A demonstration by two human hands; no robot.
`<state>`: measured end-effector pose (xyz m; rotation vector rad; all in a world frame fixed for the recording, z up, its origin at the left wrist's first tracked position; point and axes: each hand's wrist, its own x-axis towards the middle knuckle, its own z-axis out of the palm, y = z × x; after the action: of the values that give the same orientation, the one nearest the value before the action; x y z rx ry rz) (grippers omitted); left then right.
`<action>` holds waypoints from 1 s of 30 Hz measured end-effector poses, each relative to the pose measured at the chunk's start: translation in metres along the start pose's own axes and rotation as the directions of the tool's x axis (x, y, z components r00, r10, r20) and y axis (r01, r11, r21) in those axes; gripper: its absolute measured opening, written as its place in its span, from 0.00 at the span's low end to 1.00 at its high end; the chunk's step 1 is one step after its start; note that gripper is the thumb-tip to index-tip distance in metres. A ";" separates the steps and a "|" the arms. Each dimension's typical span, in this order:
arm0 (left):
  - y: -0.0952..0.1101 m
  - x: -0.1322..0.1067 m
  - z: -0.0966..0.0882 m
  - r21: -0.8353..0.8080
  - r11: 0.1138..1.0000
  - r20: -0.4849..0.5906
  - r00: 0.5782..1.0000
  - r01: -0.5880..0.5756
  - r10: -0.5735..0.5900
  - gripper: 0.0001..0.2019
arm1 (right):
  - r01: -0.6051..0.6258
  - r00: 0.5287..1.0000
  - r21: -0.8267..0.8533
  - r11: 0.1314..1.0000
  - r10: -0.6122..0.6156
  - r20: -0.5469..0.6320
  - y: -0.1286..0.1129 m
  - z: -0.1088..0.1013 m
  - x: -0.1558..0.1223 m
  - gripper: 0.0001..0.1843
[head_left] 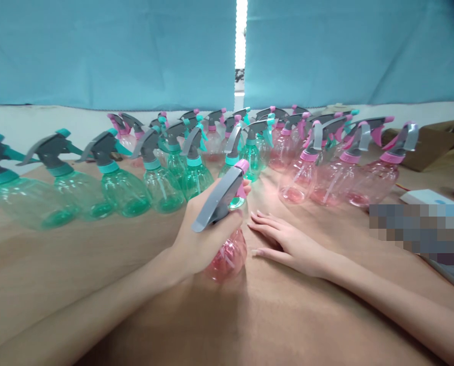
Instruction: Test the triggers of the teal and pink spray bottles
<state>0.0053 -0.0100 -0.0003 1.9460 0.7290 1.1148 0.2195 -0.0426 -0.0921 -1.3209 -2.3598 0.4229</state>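
My left hand (202, 236) is wrapped round the neck of a pink spray bottle (229, 256) that stands on the brown table (249, 315). Its grey trigger head with a pink nozzle (221, 195) sticks out above my fingers. My right hand (283, 241) lies flat on the table just right of the bottle, fingers stretched out toward it, holding nothing.
A row of green spray bottles (123, 188) with grey and teal heads runs from the left to the middle. Pink spray bottles (341, 175) stand at the right. Behind them hangs a blue curtain (108, 51). A white box (427, 197) lies at the right.
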 end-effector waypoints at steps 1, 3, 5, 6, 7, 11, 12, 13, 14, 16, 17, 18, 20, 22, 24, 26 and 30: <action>0.000 0.000 0.000 -0.005 1.000 0.002 1.000 -0.002 0.002 0.19 | 0.001 1.000 0.000 1.000 -0.001 0.002 0.000 0.000 0.000 0.36; 0.000 0.000 -0.001 -0.003 1.000 0.004 1.000 0.012 -0.012 0.19 | -0.001 1.000 0.000 1.000 0.001 0.006 0.000 0.000 0.000 0.35; 0.001 0.000 -0.001 -0.007 1.000 0.005 1.000 0.025 -0.025 0.18 | 0.000 1.000 0.006 1.000 0.000 0.001 0.000 0.000 0.000 0.35; 0.002 0.000 -0.002 -0.014 1.000 0.006 1.000 0.027 -0.027 0.17 | 0.002 1.000 0.011 1.000 -0.002 -0.005 0.000 0.000 -0.001 0.35; 0.002 0.000 -0.002 -0.021 1.000 0.006 1.000 0.023 -0.023 0.16 | 0.005 1.000 0.014 1.000 -0.004 -0.009 0.000 0.000 -0.001 0.34; 0.005 0.000 -0.003 0.007 0.998 -0.009 0.998 0.069 -0.069 0.10 | 0.002 1.000 0.002 1.000 -0.002 -0.004 0.000 0.000 0.000 0.35; 0.005 0.000 -0.003 0.009 0.996 -0.014 0.996 0.085 -0.085 0.09 | 0.000 1.000 -0.004 1.000 0.000 0.002 0.000 0.000 0.000 0.36; 0.006 0.000 -0.003 0.004 0.995 -0.018 0.995 0.095 -0.095 0.09 | -0.003 1.000 -0.009 1.000 0.003 0.007 0.000 0.000 0.000 0.36; 0.006 0.000 -0.002 -0.008 0.995 -0.021 0.995 0.099 -0.099 0.08 | -0.004 1.000 -0.013 1.000 0.004 0.011 0.000 0.000 0.000 0.37; 0.006 0.000 -0.002 -0.031 0.995 -0.034 0.995 0.097 -0.099 0.07 | -0.005 1.000 -0.013 1.000 0.005 0.010 0.000 0.000 0.000 0.37; 0.007 -0.001 -0.001 -0.040 0.995 -0.041 0.995 0.092 -0.094 0.06 | -0.006 1.000 -0.011 1.000 0.006 0.006 0.000 0.000 0.000 0.37; 0.007 -0.001 -0.001 -0.048 0.995 -0.047 0.995 0.083 -0.085 0.06 | -0.007 1.000 -0.010 1.000 0.007 0.003 0.000 0.000 0.000 0.37; 0.007 -0.001 -0.001 -0.048 0.996 -0.061 0.995 0.075 -0.078 0.06 | -0.007 1.000 -0.006 1.000 0.007 -0.004 0.000 0.000 0.000 0.36; 0.008 -0.002 -0.001 -0.027 0.996 -0.069 0.994 0.088 -0.090 0.06 | -0.006 1.000 0.003 1.000 0.006 -0.014 0.000 0.000 0.000 0.36; 0.009 -0.002 -0.002 0.004 0.994 -0.066 0.992 0.110 -0.110 0.04 | -0.002 1.000 0.010 1.000 0.002 -0.019 0.000 0.000 0.000 0.35; 0.010 -0.002 -0.002 0.020 0.993 -0.058 0.991 0.118 -0.117 0.04 | 0.001 1.000 0.007 1.000 0.000 -0.016 0.000 0.001 0.000 0.36; 0.006 0.000 -0.002 0.068 0.995 -0.070 0.995 0.077 -0.072 0.03 | 0.008 1.000 0.012 1.000 -0.008 -0.025 0.001 0.001 -0.001 0.35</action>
<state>0.0040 -0.0128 0.0057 1.9308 0.8814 1.1277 0.2196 -0.0429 -0.0934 -1.3031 -2.3381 0.4154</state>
